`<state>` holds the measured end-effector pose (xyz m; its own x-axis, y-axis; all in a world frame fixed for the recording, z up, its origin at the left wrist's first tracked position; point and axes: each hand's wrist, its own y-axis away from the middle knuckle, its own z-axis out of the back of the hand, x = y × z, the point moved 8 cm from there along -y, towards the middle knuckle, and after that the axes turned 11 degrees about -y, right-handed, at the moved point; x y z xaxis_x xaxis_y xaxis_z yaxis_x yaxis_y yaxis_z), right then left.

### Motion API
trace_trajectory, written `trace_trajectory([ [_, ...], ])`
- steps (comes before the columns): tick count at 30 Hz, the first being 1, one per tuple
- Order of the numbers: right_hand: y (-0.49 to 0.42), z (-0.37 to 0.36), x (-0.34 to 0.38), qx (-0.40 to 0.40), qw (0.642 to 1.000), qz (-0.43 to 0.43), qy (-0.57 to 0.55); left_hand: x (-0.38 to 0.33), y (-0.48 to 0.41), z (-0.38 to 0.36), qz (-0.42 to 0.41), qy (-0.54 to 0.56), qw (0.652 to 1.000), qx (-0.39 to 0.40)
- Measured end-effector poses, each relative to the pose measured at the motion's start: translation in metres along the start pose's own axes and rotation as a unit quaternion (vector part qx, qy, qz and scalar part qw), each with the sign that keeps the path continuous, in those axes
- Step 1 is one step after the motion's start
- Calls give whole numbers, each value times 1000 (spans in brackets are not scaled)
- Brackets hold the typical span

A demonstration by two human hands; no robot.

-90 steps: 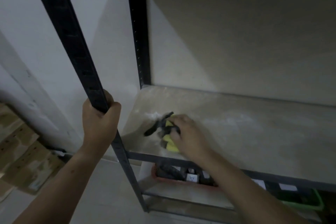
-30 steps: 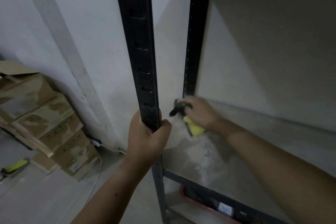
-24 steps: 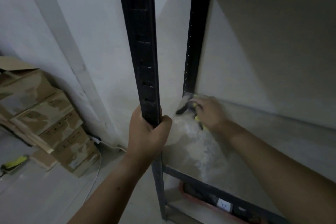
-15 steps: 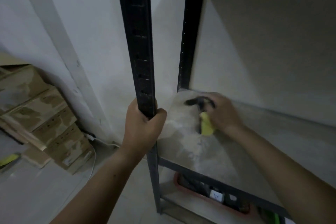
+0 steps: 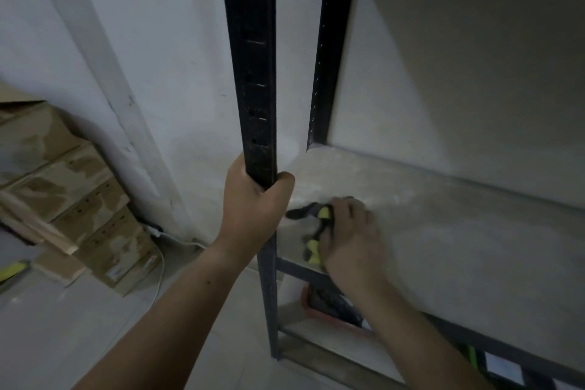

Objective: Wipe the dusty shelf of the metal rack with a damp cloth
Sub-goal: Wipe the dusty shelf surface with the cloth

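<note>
Change: since half a second ago the right hand (image 5: 351,237) has slid the cloth (image 5: 315,231) from near the back corner of the shelf (image 5: 459,247) toward its front left edge; the left hand (image 5: 253,203) stays clamped on the front post (image 5: 250,57).
Wall: pale, filling the left and the back of the view, with a lighter vertical strip on it to the left of the rack.
Floor: light, lower left, with a white cable (image 5: 161,266) running over it from the foot of the wall.
Shelf: dusty and pale, streaked with whiter dust along its back and near the cloth; a dark metal rail edges its front.
Front post: dark slotted metal upright, standing at the shelf's front left corner.
Back post (image 5: 332,47): dark, perforated, ending at the shelf's back left corner.
Boxes (image 5: 63,196): brown cardboard, stacked against the wall at the left, well apart from the rack.
Lower shelf: holds a red-rimmed tray (image 5: 313,313) with dark contents that are too dim to tell.
Left hand: fingers and thumb wrapped tight round the front post, just above shelf level.
Right hand: palm down, fingers curled over the cloth, pressing it onto the shelf; slightly blurred.
Cloth: yellow and dark, bunched under the right hand at the shelf's front left corner, just beside the front post.
</note>
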<state>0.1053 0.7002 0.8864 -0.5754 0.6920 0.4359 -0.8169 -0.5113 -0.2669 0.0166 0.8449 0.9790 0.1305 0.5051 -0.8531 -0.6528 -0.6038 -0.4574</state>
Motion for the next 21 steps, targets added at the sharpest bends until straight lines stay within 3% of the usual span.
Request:
trace_trajectory([
  [3, -20, -22, 27, 51, 997, -11, -59, -3, 0, 0, -3, 5, 1000, 4],
  [5, -35, -15, 15, 71, 978, -63, -184, -3, 0, 0, 4, 12, 1000, 9],
  [7, -46, 14, -16, 14, 969, -80, -234, -3, 0, 1, 9, 13, 1000, 7],
  [9, -48, 50, -57, -53, 985, -70, -148, -3, 0, 1, 4, 9, 1000, 8],
  [10, -45, 60, -76, -49, 990, -83, -102, -3, 1, 0, 2, 10, 1000, 9],
  [12, -32, 62, -99, 13, 992, -119, -37, -2, 1, -1, 5, 14, 1000, 11],
  [15, 2, 49, -92, 87, 991, -102, 14, -1, 0, -1, 5, 14, 1000, 12],
  [21, 58, 37, -43, 186, 980, -68, -21, -2, 0, 0, -3, 13, 1000, 16],
])
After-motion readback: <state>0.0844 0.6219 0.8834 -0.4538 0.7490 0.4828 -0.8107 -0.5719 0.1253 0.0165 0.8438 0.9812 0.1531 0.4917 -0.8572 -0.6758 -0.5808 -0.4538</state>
